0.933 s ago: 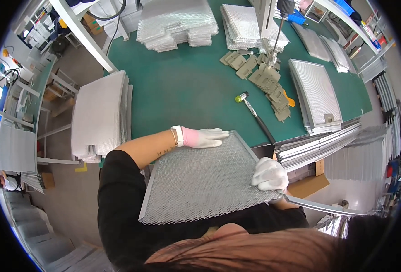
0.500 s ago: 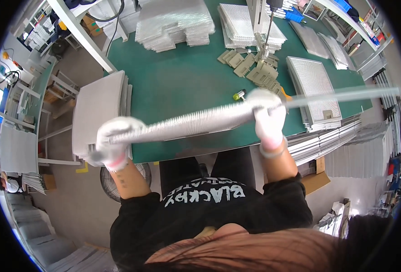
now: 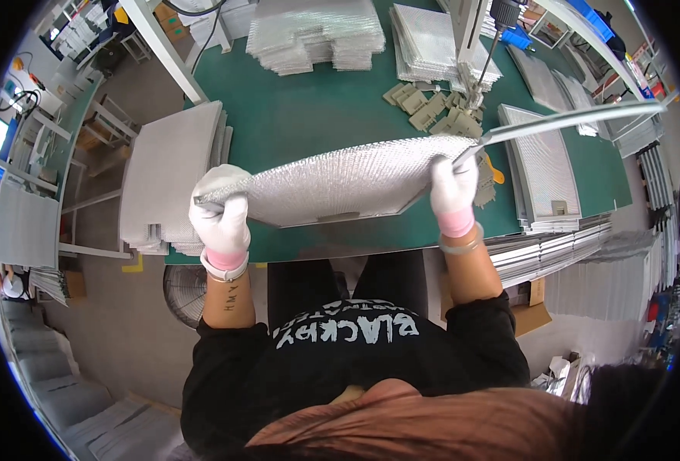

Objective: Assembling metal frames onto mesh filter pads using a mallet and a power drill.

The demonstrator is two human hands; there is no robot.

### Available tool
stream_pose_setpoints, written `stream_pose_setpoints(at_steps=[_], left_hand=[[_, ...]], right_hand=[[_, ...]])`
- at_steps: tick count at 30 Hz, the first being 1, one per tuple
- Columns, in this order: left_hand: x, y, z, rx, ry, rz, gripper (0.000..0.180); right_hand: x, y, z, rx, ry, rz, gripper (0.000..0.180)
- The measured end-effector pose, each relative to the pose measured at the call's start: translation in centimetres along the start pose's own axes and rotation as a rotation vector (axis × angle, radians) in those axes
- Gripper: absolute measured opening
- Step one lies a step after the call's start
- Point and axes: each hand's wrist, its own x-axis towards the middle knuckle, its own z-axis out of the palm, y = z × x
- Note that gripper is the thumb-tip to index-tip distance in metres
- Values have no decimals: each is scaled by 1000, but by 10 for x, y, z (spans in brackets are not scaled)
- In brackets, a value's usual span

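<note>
Firstly, left hand (image 3: pixel 221 207): white-gloved, fingers curled over the left corner of the mesh panel (image 3: pixel 347 180); a hold on the corner is sound, since pressure on the mesh itself could dent it
Right hand (image 3: pixel 453 186): also gloved, fingers folded about the panel's right corner, where the metal strip (image 3: pixel 578 123) begins; how the grip is shared between corner and strip cannot be told, though the firmer support probably belongs on the corner
Mesh panel: held up between both hands over the front of the desk (image 3: pixel 301 107), tilted, its upper edge seemingly unframed, with a small grey plate (image 3: pixel 340 217) at the lower edge; best kept true by an even hold at both corners, neither side twisted
Metal strip: juts rightward and slightly upward from the right corner; being long and free, it may bend at its root, so any swing should be slow and clear of its neighbours
Desk: green top, its bare middle a likely good support for squaring the panel; whether the lower edge touches it cannot be told
Left stack (image 3: pixel 167 169): pale panels just beside the left hand; mind the corner here
Right stack (image 3: pixel 543 165): framed mesh panels, lying partly below the strip's line; lift enough to avoid scraping
Loose plates (image 3: pixel 432 111): grey-green, scattered behind the panel; best not swept by its edge
Notched mesh stack (image 3: pixel 317 31): at the far side, well apart from both hands
</note>
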Motion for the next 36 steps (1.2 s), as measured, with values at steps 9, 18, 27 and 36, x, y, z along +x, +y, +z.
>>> stream_pose_setpoints(at_steps=[9,18,27,36], left_hand=[[17,-13,5,23,84,-184,17],[14,-24,-7,-28,76,-159,20],[15,-24,-6,-28,74,-195,17],[15,-22,-3,-1,68,-185,19]], right_hand=[[-67,73,-43,-526,-223,176,64],[12,47,-212,-1593,-90,458,36],[71,74,-259,-1706,-408,752,44],[71,45,-220,-1890,-744,652,32]])
